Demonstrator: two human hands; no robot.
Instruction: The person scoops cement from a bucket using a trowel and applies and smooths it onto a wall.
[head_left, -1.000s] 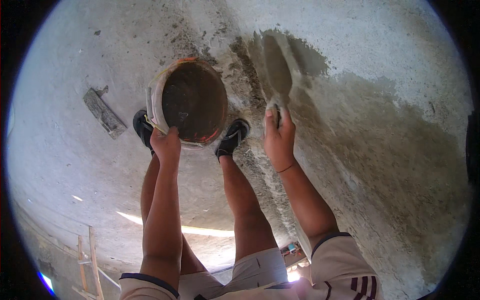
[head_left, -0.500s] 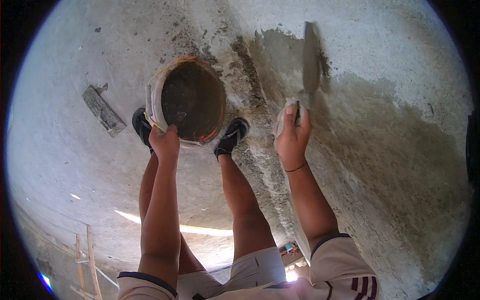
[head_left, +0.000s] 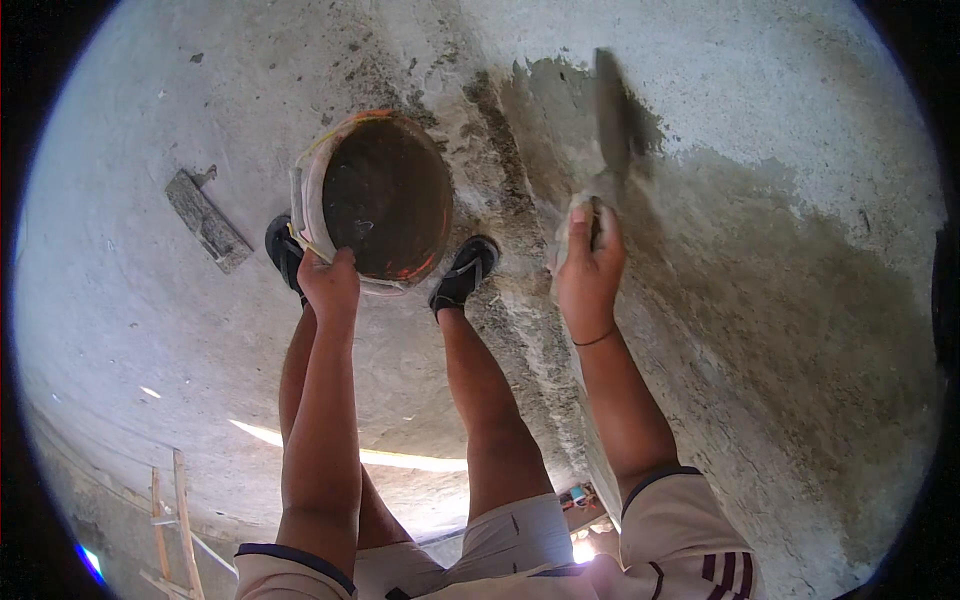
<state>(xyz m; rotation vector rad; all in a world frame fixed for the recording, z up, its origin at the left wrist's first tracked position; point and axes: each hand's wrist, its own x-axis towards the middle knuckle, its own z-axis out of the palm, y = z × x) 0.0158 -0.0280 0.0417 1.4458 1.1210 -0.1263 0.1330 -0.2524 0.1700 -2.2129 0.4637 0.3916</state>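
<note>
The wall [head_left: 790, 320] looks like rough concrete, the trowel [head_left: 612, 120] dull metal, the bucket [head_left: 313, 205] matt plastic.

Place: apparently a building site
Floor [head_left: 120, 300]: bare, stained concrete
Wall [head_left: 830, 90]: rough, partly covered with darker, damp-looking cement [head_left: 800, 260]
Tools: trowel [head_left: 612, 120], grimy bucket [head_left: 313, 215]
Lower left: ladder-like wooden frame [head_left: 186, 525]
</note>
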